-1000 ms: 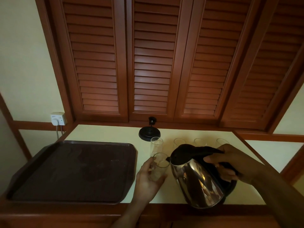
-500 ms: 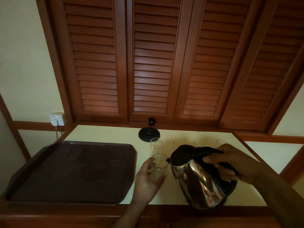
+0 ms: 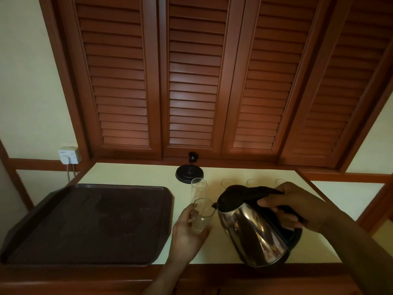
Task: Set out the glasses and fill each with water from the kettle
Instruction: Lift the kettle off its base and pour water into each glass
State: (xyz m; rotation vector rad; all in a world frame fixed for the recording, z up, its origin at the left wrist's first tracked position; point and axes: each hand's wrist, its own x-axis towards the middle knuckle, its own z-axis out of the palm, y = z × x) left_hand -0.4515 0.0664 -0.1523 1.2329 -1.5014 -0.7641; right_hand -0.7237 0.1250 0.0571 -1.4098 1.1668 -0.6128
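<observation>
A steel kettle [image 3: 253,233] with a black lid and handle is tilted to the left, its spout at the rim of a clear glass [image 3: 203,213]. My right hand [image 3: 297,207] grips the kettle's handle. My left hand [image 3: 187,235] is wrapped around the lower part of that glass, which has a little water at the bottom. Just behind it a second, tall glass [image 3: 198,187] stands upright. Three more glasses [image 3: 226,184] line the back of the counter, partly hidden by the kettle and my right hand.
A large dark brown tray [image 3: 89,222] lies on the left of the pale counter [image 3: 131,173]. The kettle's black base [image 3: 189,174] sits at the back by the louvred wooden shutters. A wall socket [image 3: 69,155] with a cable is at the far left.
Both hands, the glass and the tilted kettle stay almost where they were. The view has shifted only slightly.
</observation>
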